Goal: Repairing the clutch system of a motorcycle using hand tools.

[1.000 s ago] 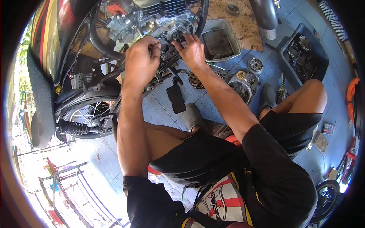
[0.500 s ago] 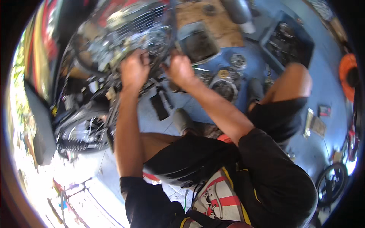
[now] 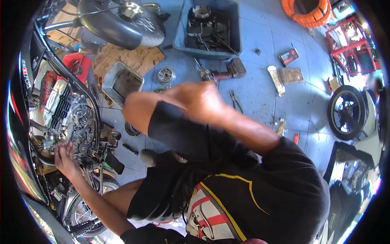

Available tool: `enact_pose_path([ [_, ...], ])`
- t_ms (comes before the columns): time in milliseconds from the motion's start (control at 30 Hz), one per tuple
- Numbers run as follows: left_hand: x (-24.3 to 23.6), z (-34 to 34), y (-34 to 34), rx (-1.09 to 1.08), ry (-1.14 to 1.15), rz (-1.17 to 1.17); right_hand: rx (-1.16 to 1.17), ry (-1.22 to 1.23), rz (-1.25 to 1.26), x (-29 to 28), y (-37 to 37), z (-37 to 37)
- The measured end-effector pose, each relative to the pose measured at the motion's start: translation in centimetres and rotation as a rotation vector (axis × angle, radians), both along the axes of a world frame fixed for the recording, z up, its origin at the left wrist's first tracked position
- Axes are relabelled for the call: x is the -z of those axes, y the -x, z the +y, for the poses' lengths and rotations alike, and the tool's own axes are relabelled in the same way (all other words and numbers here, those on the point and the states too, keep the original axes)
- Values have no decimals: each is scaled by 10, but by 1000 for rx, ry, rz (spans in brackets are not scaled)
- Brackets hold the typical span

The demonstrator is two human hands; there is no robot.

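In the head view, the left hand (image 3: 66,160) has fingers loosely spread at the engine (image 3: 83,136), far left, perhaps for steadiness. The right hand (image 3: 205,103) is blurred above the right knee (image 3: 138,110); whether it grips anything I cannot tell. A pan (image 3: 109,80) sits right of the engine, probably for drips; the tub (image 3: 234,30) likely keeps loose parts (image 3: 201,12) together.

From my head, a wide fisheye camera looks steeply down, close over my black shirt (image 3: 280,195), with the motorcycle (image 3: 83,116) toward its left edge and the blue floor (image 3: 260,107) farther off
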State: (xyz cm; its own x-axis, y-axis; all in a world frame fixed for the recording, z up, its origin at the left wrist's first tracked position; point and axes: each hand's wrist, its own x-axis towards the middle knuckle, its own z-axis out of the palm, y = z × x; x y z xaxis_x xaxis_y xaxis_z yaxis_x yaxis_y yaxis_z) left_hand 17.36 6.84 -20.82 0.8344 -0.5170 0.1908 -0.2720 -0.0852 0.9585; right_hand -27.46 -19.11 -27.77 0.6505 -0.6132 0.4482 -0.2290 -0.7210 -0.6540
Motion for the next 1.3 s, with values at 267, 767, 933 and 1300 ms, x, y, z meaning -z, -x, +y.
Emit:
enact_pose_path([
  [267,-15,46,45,-210,-190,344,641,125,420,192,124,-235],
  [767,58,2,127,-462,166,355,360,108,1240,318,140,-468],
  [933,83,-36,111,-456,328,330,550,-729,68,181,113,-390],
  [1300,140,-123,78,-711,517,61,33,-423,-623,-74,-33,-217],
])
